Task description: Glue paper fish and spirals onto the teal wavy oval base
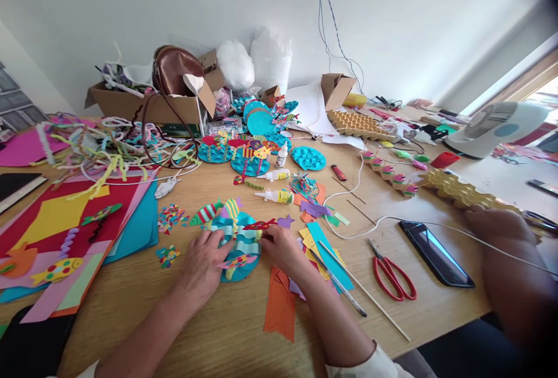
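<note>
A round blue paper plate [244, 273] lies on the table in front of me, with wavy light-blue paper strips across it. Paper fish stand around it: a striped green and red one [206, 214], a yellow-striped one [232, 208] and a spotted pink one [239, 261] at the front. My left hand [198, 261] grips the plate's left side, its fingertips over the strips. At the right side, my right hand [283, 247] has its fingers closed at the base of a red paper fish [260, 225]; the exact pinch point is partly hidden.
Glue bottles [279, 196], paper scraps [314, 209] and finished blue plates [308, 158] lie beyond. Red-handled scissors [392, 276], a phone [436, 253] and a white cable [379, 221] are rightward. Another person's hand [497, 224] touches an egg carton [466, 192]. Coloured sheets [117, 215] cover the left.
</note>
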Motion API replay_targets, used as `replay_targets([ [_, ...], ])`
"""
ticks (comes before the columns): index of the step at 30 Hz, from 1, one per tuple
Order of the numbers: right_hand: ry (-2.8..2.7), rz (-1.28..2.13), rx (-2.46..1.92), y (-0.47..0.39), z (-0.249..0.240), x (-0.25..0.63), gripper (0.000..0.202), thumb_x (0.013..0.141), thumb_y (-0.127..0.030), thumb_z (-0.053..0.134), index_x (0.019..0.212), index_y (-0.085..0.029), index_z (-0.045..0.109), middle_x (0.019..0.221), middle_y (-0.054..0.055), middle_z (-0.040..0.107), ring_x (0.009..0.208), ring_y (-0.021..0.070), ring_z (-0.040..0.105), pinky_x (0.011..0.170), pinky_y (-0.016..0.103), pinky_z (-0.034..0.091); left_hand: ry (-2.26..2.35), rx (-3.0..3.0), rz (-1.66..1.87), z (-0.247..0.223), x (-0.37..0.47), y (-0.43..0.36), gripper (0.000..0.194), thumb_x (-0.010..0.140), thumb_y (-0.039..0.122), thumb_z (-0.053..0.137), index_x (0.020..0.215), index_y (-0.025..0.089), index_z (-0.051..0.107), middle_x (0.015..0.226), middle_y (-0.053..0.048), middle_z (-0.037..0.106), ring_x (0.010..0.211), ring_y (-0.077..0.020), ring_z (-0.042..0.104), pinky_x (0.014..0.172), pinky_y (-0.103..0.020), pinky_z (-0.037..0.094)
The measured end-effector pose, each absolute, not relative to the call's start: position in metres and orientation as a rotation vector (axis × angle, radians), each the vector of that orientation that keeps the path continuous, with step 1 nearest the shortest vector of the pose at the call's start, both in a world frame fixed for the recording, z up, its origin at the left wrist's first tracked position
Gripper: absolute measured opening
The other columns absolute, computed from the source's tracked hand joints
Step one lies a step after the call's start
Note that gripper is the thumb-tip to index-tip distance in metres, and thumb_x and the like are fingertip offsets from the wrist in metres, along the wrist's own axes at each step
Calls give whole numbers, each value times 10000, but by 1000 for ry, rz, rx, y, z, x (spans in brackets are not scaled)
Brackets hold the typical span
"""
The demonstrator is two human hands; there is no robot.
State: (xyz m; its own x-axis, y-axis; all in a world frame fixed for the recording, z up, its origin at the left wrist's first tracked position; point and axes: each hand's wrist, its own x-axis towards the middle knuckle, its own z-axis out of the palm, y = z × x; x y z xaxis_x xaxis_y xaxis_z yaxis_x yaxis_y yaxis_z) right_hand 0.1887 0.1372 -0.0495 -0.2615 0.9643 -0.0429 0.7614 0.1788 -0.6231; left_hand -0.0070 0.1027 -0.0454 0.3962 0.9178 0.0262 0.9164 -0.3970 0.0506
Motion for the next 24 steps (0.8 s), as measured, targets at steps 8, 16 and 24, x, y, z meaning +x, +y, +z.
replay_targets([
  [8,-2091,738,-1674,137,-49,190,79,737,-137,574,666,-159,599,692,18,636,646,116,542,560,198,304,1706,2610,102,-46,-7,102,356,818,156,520,1141,275,610,1054,-67,572,912,-249,499,740,-337,404],
  [16,-2112,740,-1746,137,-47,189,24,735,-144,585,738,-164,599,733,41,660,678,139,567,568,208,310,1728,2628,121,-48,-7,102,351,822,150,516,1125,297,615,1025,-52,583,897,-229,502,725,-312,400],
  [24,-2150,662,-1823,131,-37,189,90,731,-102,518,696,-169,566,722,35,642,644,127,538,542,217,261,1733,2624,162,-50,-8,101,395,802,104,481,1114,301,622,1058,-50,577,911,-222,493,739,-315,398],
])
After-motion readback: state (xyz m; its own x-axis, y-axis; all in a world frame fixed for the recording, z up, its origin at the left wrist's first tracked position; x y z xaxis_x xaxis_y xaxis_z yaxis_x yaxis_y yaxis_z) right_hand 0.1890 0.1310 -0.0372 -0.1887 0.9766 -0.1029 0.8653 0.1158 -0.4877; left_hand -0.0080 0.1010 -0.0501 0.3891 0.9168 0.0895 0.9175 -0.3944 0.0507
